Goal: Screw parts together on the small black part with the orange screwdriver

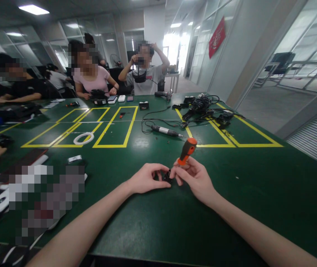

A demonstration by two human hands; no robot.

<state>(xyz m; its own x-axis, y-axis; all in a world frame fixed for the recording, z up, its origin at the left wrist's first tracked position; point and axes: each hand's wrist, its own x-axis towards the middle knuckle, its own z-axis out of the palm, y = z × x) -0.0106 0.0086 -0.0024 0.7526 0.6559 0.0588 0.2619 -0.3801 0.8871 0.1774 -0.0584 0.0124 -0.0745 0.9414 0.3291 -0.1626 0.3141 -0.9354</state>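
My left hand [146, 178] pinches a small black part [167, 176] against the green table [152, 222]. My right hand [194, 177] grips a screwdriver with an orange and black handle [187, 150]. The handle tilts up and to the right, and its tip points down onto the black part between my two hands. The tip itself is hidden by my fingers.
An electric screwdriver [165, 131] with its cable lies ahead. A tangle of black cables [202, 107] sits at the far right. A white ring [83, 138] lies in the yellow-taped boxes. Phones and small devices lie at the left. Other people sit across and at the left.
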